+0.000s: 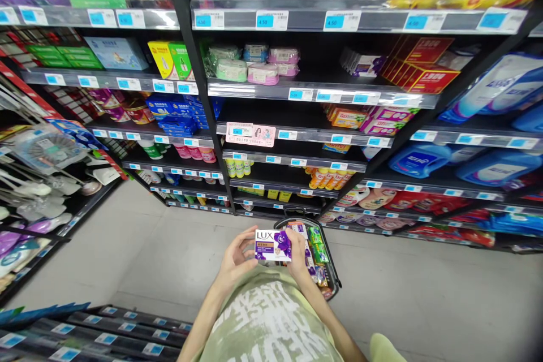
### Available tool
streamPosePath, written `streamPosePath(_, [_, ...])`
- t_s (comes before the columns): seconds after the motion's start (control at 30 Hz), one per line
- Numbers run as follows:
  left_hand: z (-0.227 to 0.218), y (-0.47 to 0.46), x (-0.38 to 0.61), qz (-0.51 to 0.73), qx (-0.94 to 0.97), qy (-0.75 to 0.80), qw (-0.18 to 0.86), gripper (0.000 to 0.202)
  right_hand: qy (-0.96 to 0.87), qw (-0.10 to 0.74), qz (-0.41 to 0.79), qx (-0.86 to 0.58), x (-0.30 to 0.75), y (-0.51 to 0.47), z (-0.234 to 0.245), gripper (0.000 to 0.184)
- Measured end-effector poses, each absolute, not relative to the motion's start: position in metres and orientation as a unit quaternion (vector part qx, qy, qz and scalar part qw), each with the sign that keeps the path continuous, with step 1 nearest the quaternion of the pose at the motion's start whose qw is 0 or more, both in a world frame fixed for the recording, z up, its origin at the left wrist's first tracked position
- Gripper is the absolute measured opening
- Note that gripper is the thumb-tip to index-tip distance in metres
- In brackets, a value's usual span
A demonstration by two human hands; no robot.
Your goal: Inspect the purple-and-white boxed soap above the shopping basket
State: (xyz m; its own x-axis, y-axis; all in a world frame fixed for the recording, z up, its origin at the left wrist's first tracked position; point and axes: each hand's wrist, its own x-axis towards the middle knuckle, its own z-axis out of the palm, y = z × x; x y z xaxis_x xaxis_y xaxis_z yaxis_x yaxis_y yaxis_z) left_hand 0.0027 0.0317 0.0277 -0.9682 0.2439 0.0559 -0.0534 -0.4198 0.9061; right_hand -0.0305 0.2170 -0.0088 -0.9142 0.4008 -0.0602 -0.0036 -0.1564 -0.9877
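A white and purple LUX soap box [272, 245] is held level in front of my chest. My left hand [236, 258] grips its left end, fingers curled round the edge. My right hand [298, 256] holds its right end from behind. Just beyond the box, a black shopping basket [335, 280] stands on the floor, filled with several colourful packets.
Black store shelves [297, 90] with blue price tags run across the view, stocked with soaps, boxes and bottles. Blue detergent refill bags [487, 87] fill the right shelves. Hanging kitchen tools [38, 181] crowd the left rack. Another shelf edge [106, 331] sits at the lower left. Grey tiled floor [161, 249] lies between.
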Motion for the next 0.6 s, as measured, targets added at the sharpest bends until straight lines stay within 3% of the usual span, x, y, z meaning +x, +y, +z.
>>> streamPosePath(0.2, [0.0257, 0.0317, 0.0021, 0.837, 0.091, 0.532, 0.088, 0.050, -0.605, 0.094, 0.773, -0.164, -0.0311, 0.2176, -0.0103, 0.041])
streamPosePath(0.6, [0.0260, 0.0313, 0.0025, 0.837, 0.094, 0.531, 0.090, 0.049, -0.615, 0.094, 0.764, -0.168, -0.0300, 0.2179, -0.0123, 0.043])
